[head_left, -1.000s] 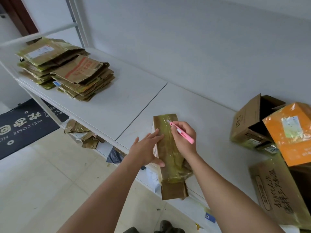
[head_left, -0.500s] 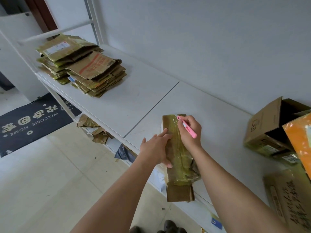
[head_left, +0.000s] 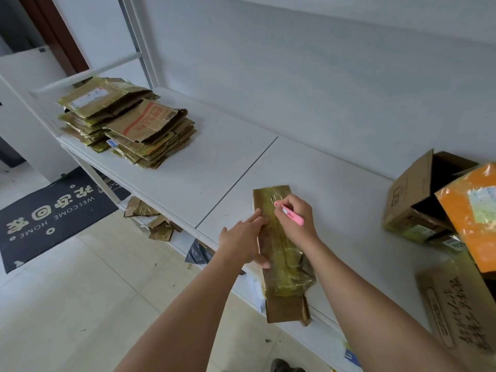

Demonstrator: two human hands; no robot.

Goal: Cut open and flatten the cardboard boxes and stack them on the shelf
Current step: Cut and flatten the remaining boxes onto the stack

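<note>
Cutter (head_left: 290, 214) pinched in my right hand (head_left: 295, 221) has slid back down the taped box (head_left: 279, 253); left hand (head_left: 241, 240) presses flat, seam nearly slit.

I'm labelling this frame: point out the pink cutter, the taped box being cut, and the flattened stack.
pink cutter (head_left: 291, 216), head view, its handle.
taped box (head_left: 287, 261), head view, taped top face.
flattened stack (head_left: 142, 124), head view, top sheet.

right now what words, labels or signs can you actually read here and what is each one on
"WELCOME HOME", seen upside down, under large white characters: on the dark doormat on the floor.
Red print on the top sheet of the flattened cardboard stack: too blurred to read.
White shipping label on the orange parcel: too small to read.
Handwritten black characters on the brown box at right: not legible.
</note>
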